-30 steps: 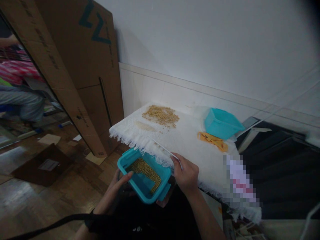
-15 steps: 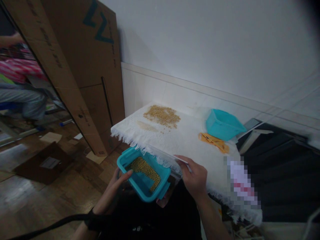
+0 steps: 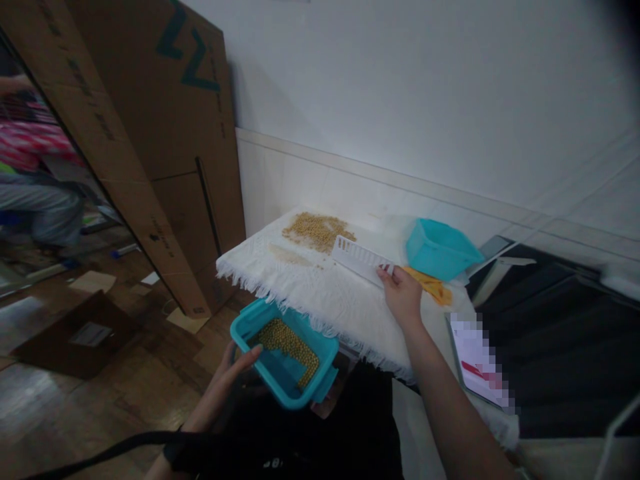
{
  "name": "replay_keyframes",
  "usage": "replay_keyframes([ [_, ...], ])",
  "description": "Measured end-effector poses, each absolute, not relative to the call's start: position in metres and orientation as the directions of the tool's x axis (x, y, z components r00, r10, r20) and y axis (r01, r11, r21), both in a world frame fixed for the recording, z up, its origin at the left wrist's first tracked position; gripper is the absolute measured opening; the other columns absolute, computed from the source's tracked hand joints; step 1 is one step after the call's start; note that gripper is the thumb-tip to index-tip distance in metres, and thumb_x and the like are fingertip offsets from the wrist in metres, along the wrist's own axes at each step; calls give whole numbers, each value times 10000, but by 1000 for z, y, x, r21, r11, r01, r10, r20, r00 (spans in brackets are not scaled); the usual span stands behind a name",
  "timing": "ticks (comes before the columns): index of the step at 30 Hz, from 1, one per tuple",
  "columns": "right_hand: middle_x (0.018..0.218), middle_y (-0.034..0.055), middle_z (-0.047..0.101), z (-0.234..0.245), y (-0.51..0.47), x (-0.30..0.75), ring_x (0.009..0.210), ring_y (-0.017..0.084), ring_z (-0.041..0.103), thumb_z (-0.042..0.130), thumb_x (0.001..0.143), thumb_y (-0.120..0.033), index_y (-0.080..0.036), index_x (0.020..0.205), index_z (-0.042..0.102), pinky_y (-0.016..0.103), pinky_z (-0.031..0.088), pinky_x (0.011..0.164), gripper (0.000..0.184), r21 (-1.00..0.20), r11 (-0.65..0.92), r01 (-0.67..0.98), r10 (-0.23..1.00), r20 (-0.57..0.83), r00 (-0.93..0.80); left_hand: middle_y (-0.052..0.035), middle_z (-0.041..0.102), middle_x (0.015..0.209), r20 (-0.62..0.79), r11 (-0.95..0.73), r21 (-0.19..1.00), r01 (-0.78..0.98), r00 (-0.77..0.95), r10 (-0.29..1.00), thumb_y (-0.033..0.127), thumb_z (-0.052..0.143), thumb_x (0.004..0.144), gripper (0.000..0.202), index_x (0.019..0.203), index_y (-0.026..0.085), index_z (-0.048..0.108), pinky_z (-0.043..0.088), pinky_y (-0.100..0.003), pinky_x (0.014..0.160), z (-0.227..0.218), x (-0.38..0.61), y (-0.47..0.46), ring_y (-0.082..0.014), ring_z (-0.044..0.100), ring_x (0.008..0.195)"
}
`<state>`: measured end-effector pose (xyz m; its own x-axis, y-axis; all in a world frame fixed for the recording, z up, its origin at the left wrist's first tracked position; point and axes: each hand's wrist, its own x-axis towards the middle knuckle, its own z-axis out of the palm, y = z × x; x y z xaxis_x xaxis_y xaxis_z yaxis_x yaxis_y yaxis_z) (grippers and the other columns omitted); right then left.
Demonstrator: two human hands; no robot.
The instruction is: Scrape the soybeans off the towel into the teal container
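Below the table's front edge, my left hand (image 3: 234, 372) grips a teal plastic basket (image 3: 240, 327) by its rim, thumb inside. Soybeans (image 3: 293, 343) lie along one side of that basket's floor. My right hand (image 3: 403, 293) pinches one end of a flat white slotted plastic strip (image 3: 357, 259), held over the tabletop. Its far end is close to a spread of loose soybeans (image 3: 320, 230) on the white fringed cloth (image 3: 320, 300). A paler patch of fine bits (image 3: 290, 255) lies in front of the beans.
A second teal basket (image 3: 440, 250) stands at the back right, with an orange cloth (image 3: 433, 287) before it. A tablet-like device (image 3: 475, 367), partly pixelated, rests at the right edge. A tall cardboard box (image 3: 190, 167) stands left; a seated person (image 3: 40, 193) is beyond it.
My right hand has moved from the table's front edge up over the cloth, bringing the white strip toward the loose beans. My left hand and its basket have stayed nearly still.
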<state>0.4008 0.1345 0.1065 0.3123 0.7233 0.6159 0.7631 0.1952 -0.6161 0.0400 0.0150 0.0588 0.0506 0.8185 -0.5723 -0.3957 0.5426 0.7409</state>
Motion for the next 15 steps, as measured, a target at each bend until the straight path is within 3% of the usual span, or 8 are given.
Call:
replay_keyframes([
  [4, 629, -2, 652, 104, 142, 396, 612, 175, 547, 593, 868, -576, -196, 796, 716, 279, 387, 602, 406, -660, 227, 716, 756, 583, 297, -171, 728, 1341, -577, 548, 739, -392, 50, 815, 446, 900, 721, 980, 1543, 352, 376, 637, -532, 871, 58, 41, 15, -380, 790, 1034],
  [10, 676, 7, 679, 99, 154, 397, 661, 185, 584, 609, 861, -561, -181, 822, 735, 284, 418, 636, 402, -685, 261, 680, 805, 543, 238, -146, 769, 1247, -572, 554, 738, -384, 80, 817, 455, 907, 711, 996, 1543, 359, 368, 618, -541, 913, 59, 39, 15, -367, 790, 1033],
  [15, 714, 24, 706, 90, 157, 407, 730, 209, 638, 650, 824, -564, -170, 834, 750, 310, 482, 703, 407, -738, 279, 614, 778, 548, 305, -177, 720, 1342, -585, 560, 722, -407, 74, 807, 436, 910, 714, 974, 1526, 348, 379, 629, -531, 889, 61, 41, 15, -367, 790, 1028],
])
